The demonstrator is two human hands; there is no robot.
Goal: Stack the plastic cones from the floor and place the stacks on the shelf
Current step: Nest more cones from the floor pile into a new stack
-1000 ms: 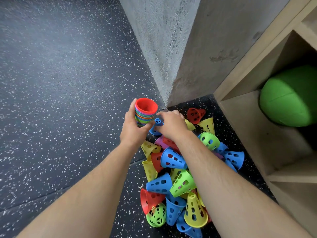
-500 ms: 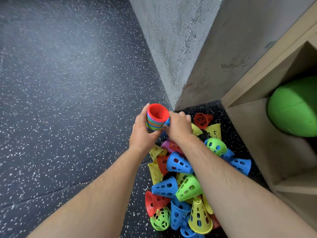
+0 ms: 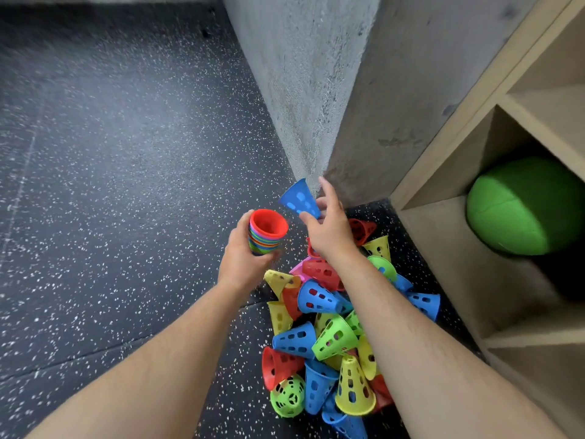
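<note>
My left hand (image 3: 243, 261) grips a stack of nested cones (image 3: 266, 232), wide ends up, with a red one innermost. To its right my right hand (image 3: 329, 226) holds a single blue cone (image 3: 299, 198) by its wide rim, narrow end pointing up and left, a little above and right of the stack. A pile of loose perforated cones (image 3: 329, 340) in red, blue, yellow, green and pink lies on the floor under my right forearm. The wooden shelf (image 3: 443, 248) stands to the right of the pile.
A grey concrete pillar corner (image 3: 310, 122) rises just behind my hands. A large green ball (image 3: 522, 207) fills one shelf compartment. Dark speckled rubber floor (image 3: 126, 185) stretches to the left.
My right hand has lifted the blue cone up and away from beside the stack, and it is now held clear above it. Both hands have risen slightly.
</note>
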